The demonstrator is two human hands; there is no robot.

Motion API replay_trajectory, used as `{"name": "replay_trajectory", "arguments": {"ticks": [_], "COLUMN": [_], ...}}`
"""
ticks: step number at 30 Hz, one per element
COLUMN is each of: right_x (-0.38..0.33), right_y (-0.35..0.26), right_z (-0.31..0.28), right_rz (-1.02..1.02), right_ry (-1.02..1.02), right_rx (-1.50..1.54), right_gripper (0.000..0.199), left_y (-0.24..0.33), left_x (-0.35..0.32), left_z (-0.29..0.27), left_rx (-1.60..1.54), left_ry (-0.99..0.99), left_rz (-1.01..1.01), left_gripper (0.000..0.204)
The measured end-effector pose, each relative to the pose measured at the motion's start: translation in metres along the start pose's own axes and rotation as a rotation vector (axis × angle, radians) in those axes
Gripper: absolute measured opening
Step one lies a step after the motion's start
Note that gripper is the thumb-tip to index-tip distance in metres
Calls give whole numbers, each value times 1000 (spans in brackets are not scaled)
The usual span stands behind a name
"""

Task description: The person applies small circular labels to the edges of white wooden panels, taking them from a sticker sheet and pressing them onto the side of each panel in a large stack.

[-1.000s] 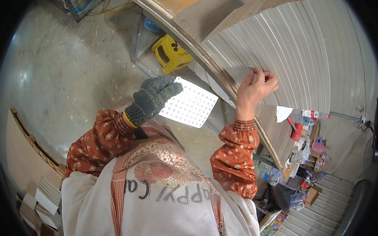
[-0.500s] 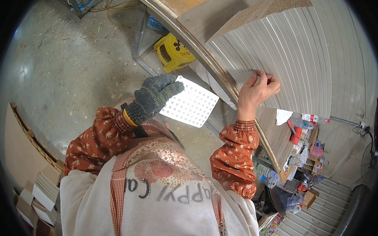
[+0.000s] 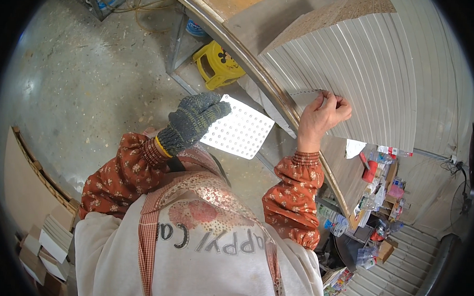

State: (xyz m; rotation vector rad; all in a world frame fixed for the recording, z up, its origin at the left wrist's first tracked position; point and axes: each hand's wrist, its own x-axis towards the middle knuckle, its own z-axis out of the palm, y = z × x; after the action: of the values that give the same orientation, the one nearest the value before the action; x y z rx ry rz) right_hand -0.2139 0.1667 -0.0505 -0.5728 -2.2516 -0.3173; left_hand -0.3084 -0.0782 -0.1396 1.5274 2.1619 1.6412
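the gloved left hand grips a white dotted card beside the bench, many dots left on it, while the bare right hand pinches, contents unclear, at stacked boards, where one dotted line shows.

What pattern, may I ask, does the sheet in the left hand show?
The white sheet has rows of small round grey spots, seen best in the head view.

Board stack on bench; plate, stool left.

A dotted white sheet slants near stacked boards.
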Motion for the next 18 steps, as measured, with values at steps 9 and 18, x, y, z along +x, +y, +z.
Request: {"name": "replay_trajectory", "arguments": {"ticks": [9, 18], "right_x": [1, 10], "right_y": [-2, 1], "right_z": [2, -11], "right_rz": [-22, 36], "right_ry": [67, 145], "right_rx": [43, -134], "right_gripper": [13, 21], "left_y": [-5, 2], "left_x": [-4, -1], "left_z": [2, 2], "left_rx": [39, 142], "left_ry": [-7, 9], "left_rz": [39, 132], "left_gripper": [27, 28]}}
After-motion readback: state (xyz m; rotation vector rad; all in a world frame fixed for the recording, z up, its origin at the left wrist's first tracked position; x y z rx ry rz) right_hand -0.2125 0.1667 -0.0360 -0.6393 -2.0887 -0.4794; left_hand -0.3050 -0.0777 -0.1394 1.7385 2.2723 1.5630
